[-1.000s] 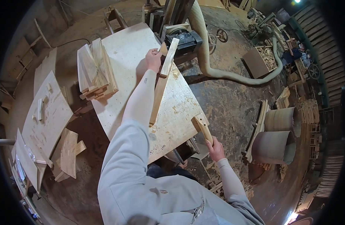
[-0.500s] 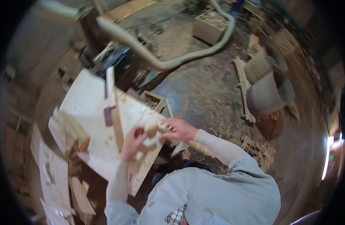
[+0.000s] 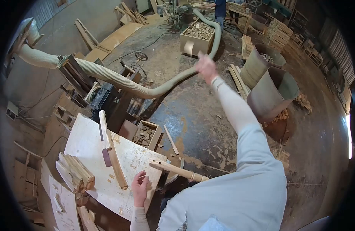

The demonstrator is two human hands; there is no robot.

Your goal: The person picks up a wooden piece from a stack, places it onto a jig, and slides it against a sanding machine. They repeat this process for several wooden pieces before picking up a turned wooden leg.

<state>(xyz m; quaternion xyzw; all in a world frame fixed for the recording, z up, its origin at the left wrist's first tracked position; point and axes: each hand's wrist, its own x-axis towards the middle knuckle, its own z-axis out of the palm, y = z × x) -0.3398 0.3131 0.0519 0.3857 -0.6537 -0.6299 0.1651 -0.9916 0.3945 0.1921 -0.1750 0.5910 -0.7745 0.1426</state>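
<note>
- The left hand (image 3: 140,187) lies flat and open, fingers spread, on the near edge of the plywood table (image 3: 89,140), at about 7 o'clock in the view.
- Just at 1 o'clock from that hand, a wooden mallet (image 3: 176,170) rests with its head on the table corner and its handle sticking off the edge toward 4 o'clock; hand and mallet are near but apart.
- At 10 o'clock from the left hand, a long wooden strip (image 3: 111,152) lies on the tabletop, with a dark block against its side.
- Farther toward 9 o'clock, a stack of wooden slats (image 3: 75,171) sits on the table.
- Beyond the table edge, at 12 o'clock from the left hand, an open box of wood scraps (image 3: 146,134) stands on the floor.
- The right hand (image 3: 206,67) is stretched far out toward 12 o'clock, blurred; whether it is open or closed cannot be told.
- A small wood offcut (image 3: 189,47) shows just beside that hand at 10 o'clock, blurred; contact cannot be told.
- Past it, a crate of offcuts (image 3: 198,35) stands on the floor beside the pale dust hose (image 3: 119,81).
</note>
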